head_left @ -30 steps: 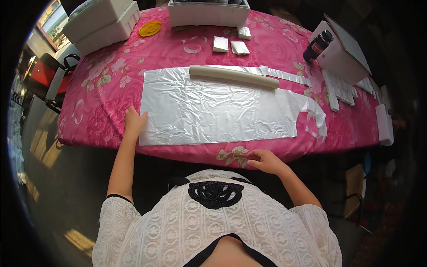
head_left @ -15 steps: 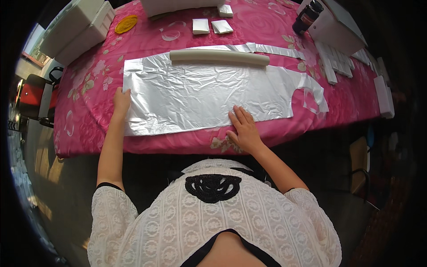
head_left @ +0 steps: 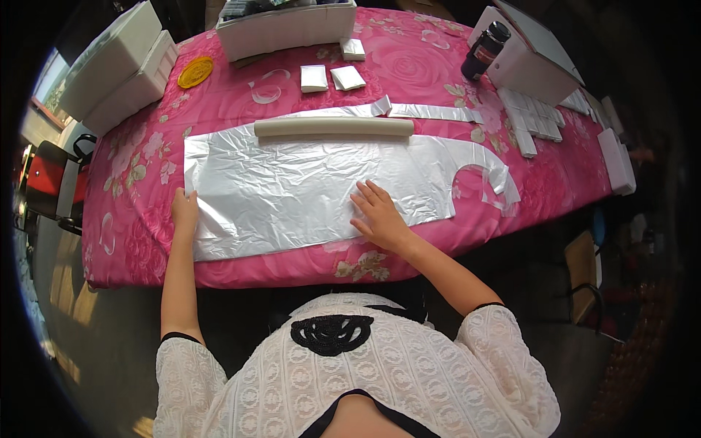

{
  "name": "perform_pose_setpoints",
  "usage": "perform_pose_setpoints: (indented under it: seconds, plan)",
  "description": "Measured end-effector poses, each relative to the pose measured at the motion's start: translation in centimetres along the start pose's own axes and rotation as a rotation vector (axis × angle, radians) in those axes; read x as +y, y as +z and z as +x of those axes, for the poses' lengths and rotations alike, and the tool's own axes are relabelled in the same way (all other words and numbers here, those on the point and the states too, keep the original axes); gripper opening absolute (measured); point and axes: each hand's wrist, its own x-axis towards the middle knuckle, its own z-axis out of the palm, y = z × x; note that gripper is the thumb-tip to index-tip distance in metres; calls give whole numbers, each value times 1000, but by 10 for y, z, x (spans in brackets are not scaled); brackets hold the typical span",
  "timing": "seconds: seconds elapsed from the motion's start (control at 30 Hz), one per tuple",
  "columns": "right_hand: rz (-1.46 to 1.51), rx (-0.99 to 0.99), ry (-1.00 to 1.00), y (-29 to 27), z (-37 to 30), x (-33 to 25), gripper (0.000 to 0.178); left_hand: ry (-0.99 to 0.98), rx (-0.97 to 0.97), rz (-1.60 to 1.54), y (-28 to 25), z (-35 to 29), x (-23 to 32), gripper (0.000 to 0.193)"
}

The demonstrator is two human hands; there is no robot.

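A large crinkled silver foil sheet (head_left: pixel 292 190) lies flat on a table covered with a pink flowered cloth (head_left: pixel 241 109). My left hand (head_left: pixel 185 213) presses on the sheet's left edge. Flat on the foil near its lower middle rests my right hand (head_left: pixel 378 217), fingers spread. A long cream roll (head_left: pixel 334 127) lies along the sheet's far edge. The sheet's right end (head_left: pixel 485 171) is cut into a curved shape.
White foam boxes (head_left: pixel 113 66) stand at the back left and a long white tray (head_left: pixel 288 29) at the back. A yellow disc (head_left: pixel 195 71), small white packets (head_left: pixel 330 77), a dark bottle (head_left: pixel 483 50), white strips (head_left: pixel 533 120) and a red chair (head_left: pixel 47 186) are around.
My right hand has moved from the table's front edge up onto the foil. My left hand stays on the sheet's left edge. The view has shifted closer to the table.
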Motion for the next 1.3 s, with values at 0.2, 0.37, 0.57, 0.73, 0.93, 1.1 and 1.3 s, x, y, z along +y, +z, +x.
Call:
perform_pose_setpoints:
  seconds: [0.2, 0.37, 0.57, 0.73, 0.93, 1.1, 1.3]
  plan:
    - [-34, 293, 133, -48, 117, 84, 28, 221, 148, 380, -12, -22, 24, 42]
    - [-276, 92, 102, -52, 195, 139, 42, 377, -43, 229, 15, -23, 48, 56]
    - [-386, -535, 243, -57, 230, 140, 51, 317, -72, 330, 36, -26, 50, 64]
    - [-176, -653, 201, -76, 224, 169, 46, 334, -53, 333, 37, -28, 52, 64]
    - [-76, -661, 315, -130, 184, 252, 35, 375, -27, 337, 35, -27, 47, 62]
    - [-433, -610, 360, -163, 138, 309, 29, 386, -24, 351, 34, -26, 43, 60]
    - [-749, -300, 660, -182, 77, 386, 22, 413, -15, 337, 36, -23, 43, 58]
